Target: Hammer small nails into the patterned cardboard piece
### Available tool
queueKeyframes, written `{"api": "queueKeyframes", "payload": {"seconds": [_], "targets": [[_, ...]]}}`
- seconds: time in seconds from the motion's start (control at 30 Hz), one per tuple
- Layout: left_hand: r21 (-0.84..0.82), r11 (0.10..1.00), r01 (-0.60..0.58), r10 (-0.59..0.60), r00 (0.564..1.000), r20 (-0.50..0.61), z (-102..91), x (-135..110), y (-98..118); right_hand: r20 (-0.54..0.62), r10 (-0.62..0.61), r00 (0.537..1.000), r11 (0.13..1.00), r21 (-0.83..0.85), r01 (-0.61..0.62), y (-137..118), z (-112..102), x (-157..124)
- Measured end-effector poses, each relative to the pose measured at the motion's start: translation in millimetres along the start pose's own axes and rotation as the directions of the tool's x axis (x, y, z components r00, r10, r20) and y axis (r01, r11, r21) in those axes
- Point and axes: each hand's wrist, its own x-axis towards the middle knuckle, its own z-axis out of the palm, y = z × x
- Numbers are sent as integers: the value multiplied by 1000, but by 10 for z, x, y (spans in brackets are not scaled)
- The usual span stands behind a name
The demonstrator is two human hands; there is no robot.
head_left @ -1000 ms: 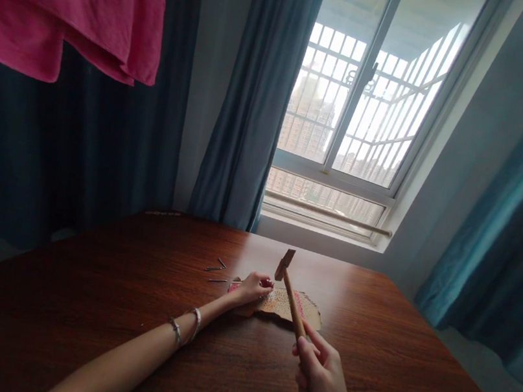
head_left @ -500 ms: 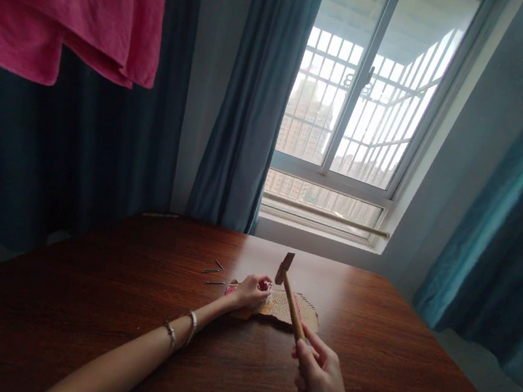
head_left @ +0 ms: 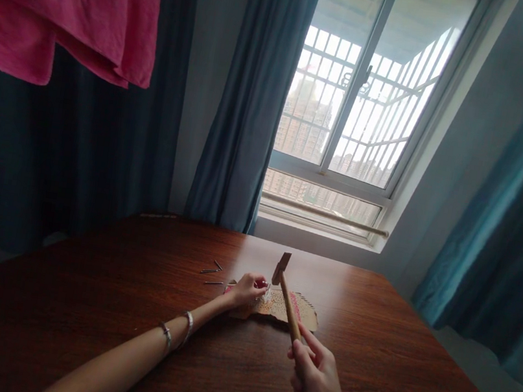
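Observation:
My right hand (head_left: 320, 378) is wrapped round the wooden handle of a hammer (head_left: 292, 313). The hammer's brown head hangs in the air, a little above and to the right of my left fingers. My left hand (head_left: 247, 291) pinches a thin silvery metal punch (head_left: 268, 289), held roughly upright over a flat brown piece with ragged edges (head_left: 307, 310). Rows of small marks and pink and orange patches cover this piece, which may be leather or cardboard. Its left part is partly hidden by my left hand, and the punch's lower end is too small to make out.
Several thin metal rods (head_left: 209, 271) lie on the brown wooden table (head_left: 198, 357), left of the marked piece. Pink cloth (head_left: 96, 20) hangs at the upper left. Behind the table are blue curtains (head_left: 246, 102) and a barred window (head_left: 342, 116).
The view has shifted slightly, so everything sits a little further left. Both hands keep their holds, and the hammer stays raised at nearly the same height.

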Motion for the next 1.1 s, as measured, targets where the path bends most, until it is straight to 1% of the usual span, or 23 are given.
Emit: {"api": "queueKeyframes", "payload": {"seconds": [0.27,0.5,0.83,1.0,1.1], "targets": [[29,1000,12,-12,1000,-7,10,3,11,31,8,999,1000,-10,-8,40,23,48],[32,999,15,-15,1000,-7,19,7,-3,16,0,1000,1000,-2,0,21,64,32],[43,999,6,-6,1000,15,27,15,-42,28,-6,1000,1000,-10,7,9,75,21],[46,999,-19,19,1000,10,39,28,-79,13,4,1000,1000,18,-4,1,31,20],[66,998,-9,9,1000,2,53,31,-98,-35,-21,999,1000,11,22,-13,-49,27]]}}
